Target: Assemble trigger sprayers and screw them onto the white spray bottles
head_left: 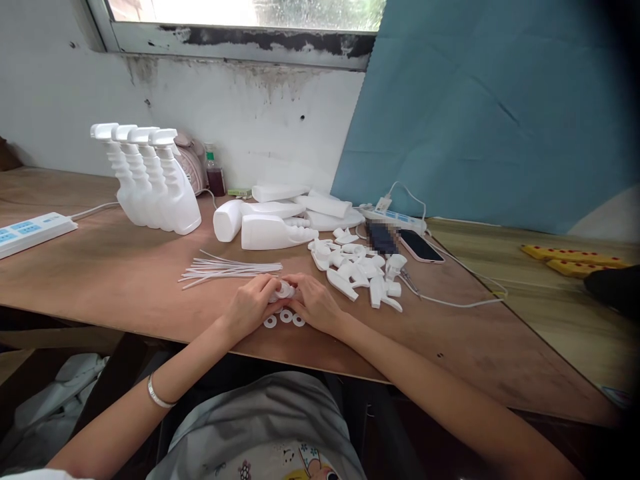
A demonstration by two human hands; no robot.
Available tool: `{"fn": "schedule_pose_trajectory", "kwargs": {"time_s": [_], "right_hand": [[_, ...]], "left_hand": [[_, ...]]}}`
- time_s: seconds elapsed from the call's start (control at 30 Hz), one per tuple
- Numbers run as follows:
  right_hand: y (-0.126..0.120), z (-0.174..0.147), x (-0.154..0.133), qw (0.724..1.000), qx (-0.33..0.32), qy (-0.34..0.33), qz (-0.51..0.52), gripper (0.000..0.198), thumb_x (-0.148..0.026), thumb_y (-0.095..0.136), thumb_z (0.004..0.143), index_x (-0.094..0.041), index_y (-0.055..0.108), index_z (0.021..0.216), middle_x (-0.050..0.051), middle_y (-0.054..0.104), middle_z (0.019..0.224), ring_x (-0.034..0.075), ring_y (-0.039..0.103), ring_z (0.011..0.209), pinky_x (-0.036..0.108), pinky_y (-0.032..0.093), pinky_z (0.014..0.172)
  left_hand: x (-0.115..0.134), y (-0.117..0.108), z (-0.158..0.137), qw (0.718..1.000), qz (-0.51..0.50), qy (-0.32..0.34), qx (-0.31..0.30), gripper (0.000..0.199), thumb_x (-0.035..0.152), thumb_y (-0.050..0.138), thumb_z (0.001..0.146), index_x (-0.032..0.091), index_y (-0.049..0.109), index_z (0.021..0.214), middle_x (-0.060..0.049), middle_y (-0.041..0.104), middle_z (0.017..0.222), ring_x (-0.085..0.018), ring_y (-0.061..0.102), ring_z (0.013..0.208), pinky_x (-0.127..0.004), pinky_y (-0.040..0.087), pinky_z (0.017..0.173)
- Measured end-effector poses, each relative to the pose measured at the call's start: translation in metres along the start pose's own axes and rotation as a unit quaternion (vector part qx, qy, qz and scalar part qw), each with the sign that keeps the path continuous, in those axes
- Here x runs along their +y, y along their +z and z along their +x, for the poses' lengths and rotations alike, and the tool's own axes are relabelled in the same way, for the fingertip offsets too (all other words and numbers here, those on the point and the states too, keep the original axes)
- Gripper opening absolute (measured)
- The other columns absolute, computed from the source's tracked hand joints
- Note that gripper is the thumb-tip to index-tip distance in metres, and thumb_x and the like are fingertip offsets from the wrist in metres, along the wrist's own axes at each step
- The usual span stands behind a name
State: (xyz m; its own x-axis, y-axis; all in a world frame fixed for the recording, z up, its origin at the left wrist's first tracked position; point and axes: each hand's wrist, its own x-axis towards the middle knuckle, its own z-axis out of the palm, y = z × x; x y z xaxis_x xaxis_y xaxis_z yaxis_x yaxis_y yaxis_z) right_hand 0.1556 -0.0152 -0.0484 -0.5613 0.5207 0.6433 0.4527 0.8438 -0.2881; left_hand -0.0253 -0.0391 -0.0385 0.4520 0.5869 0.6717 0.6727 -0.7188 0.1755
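Both my hands meet near the table's front edge, their fingers closed around a small white ring-shaped plastic piece (283,289). My left hand (254,303) grips it from the left and my right hand (316,301) from the right; the fingers hide much of it. Just below my fingers lie several flat white washers (271,322). A bundle of thin white tubes (225,268) rests behind my left hand. To the right of my right hand is a pile of white spray trigger heads (353,267).
Empty-looking white bottles (273,232) lie at the back. Several upright spray bottles (175,193) stand back left. A power strip (35,233) is at far left. A phone (421,246) and a white cable (460,305) lie to the right. A dark bottle (215,179) stands by the wall.
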Motion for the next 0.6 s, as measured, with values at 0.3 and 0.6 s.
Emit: {"fn": "schedule_pose_trajectory", "kwargs": {"time_s": [0.3,0.6], "right_hand": [[-0.0022,0.0018,-0.0056,0.999,-0.016,-0.013,-0.042,0.015,-0.016,0.05,0.079,-0.02,0.044,0.093,0.006,0.056,0.084,0.02,0.054,0.077,0.033,0.047,0.069],[-0.0008,0.0016,-0.0073,0.997,-0.016,-0.017,-0.073,0.009,-0.013,0.046,0.079,-0.02,0.045,0.085,0.004,0.054,0.078,0.019,0.052,0.072,0.031,0.045,0.066]], "left_hand": [[0.0022,0.0019,-0.0015,0.999,0.031,-0.008,0.001,0.016,0.032,0.046,0.086,0.016,0.048,0.085,-0.004,0.057,0.079,-0.015,0.058,0.073,-0.024,0.047,0.064],[0.0046,-0.0028,0.0032,0.996,0.09,-0.009,-0.019,0.016,0.032,0.046,0.085,0.017,0.053,0.087,-0.004,0.06,0.079,-0.016,0.058,0.074,-0.024,0.042,0.061]]}}
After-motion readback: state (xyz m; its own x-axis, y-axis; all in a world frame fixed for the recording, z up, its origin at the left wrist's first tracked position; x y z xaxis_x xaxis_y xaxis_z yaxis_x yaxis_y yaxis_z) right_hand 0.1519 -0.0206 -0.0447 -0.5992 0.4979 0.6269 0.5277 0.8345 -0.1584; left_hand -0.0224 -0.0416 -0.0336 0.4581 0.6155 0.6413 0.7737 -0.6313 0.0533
